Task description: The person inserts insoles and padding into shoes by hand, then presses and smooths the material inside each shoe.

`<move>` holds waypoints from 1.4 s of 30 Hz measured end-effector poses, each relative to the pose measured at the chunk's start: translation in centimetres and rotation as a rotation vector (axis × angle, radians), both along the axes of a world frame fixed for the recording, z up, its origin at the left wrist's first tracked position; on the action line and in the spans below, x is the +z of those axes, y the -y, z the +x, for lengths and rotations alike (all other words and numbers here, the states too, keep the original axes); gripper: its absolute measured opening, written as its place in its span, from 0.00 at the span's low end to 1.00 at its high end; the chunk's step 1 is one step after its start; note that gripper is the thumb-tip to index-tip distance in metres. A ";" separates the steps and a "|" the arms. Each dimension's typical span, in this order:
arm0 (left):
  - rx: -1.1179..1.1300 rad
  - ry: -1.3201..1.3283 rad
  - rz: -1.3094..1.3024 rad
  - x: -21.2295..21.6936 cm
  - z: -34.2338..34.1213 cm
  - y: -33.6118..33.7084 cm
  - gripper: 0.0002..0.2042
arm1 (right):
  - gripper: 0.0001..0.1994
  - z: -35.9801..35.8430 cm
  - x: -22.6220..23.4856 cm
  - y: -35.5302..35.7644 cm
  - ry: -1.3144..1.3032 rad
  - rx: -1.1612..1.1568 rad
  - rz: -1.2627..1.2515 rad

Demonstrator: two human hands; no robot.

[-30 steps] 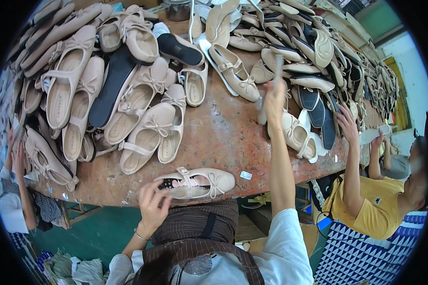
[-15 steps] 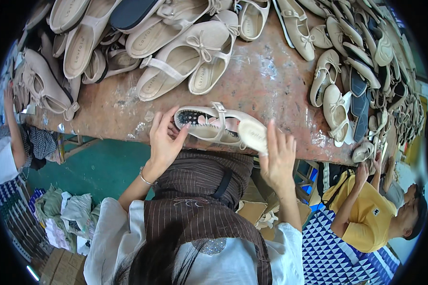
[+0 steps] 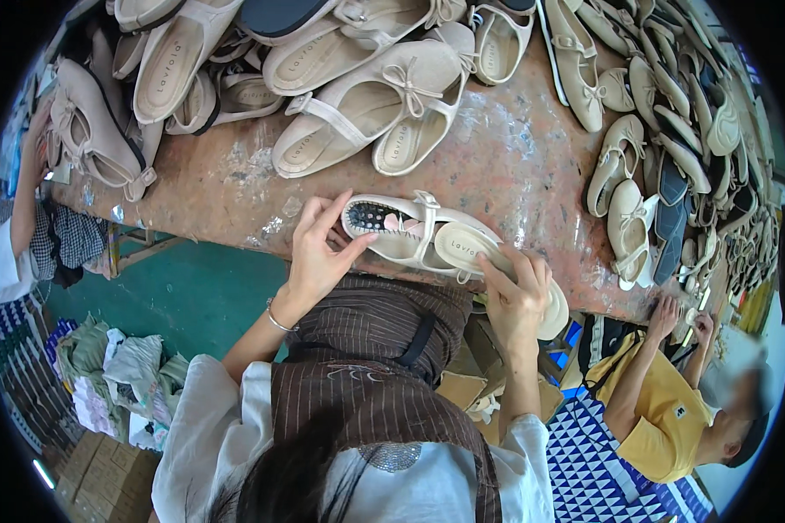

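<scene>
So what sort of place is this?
Probably a shoe workshop: beige shoes heaped on a stained worktable, a loose insole in the right hand, and another person in yellow beside the table.

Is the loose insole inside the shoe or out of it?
Out: the right hand holds the insole over the shoe, whose spotted inside shows.

From the shoe [image 3: 401, 250], the counter [image 3: 522, 148] can be crossed at one o'clock; eleven is blocked by left pile [image 3: 353, 109], three by right pile [image 3: 626, 209].
</scene>
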State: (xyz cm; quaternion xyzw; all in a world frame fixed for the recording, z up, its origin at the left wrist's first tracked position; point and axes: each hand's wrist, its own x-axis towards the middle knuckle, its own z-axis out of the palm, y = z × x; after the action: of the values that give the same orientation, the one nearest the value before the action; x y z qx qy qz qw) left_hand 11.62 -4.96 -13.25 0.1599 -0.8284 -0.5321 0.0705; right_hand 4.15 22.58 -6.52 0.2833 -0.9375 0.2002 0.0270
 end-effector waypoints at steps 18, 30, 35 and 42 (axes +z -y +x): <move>0.089 0.006 0.070 -0.8 -1.0 0.0 0.24 | 0.11 -1.4 -4.9 8.4 0.196 0.220 -0.282; 0.155 0.023 0.049 -2.3 -2.1 0.3 0.11 | 0.18 -1.8 -6.2 7.7 0.047 0.508 -0.145; 0.143 0.011 0.037 -2.3 -2.3 0.5 0.07 | 0.26 -2.6 -5.4 7.8 0.290 0.634 -0.049; 0.066 0.084 0.003 -1.9 -2.8 0.9 0.02 | 0.19 -0.2 -3.3 7.7 0.106 0.322 0.137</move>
State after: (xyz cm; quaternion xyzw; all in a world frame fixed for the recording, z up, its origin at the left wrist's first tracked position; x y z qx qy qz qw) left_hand 8.82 -5.89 -15.11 0.2097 -0.8241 -0.5235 0.0530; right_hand 3.99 14.92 -9.81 0.4199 -0.8916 0.1523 -0.0744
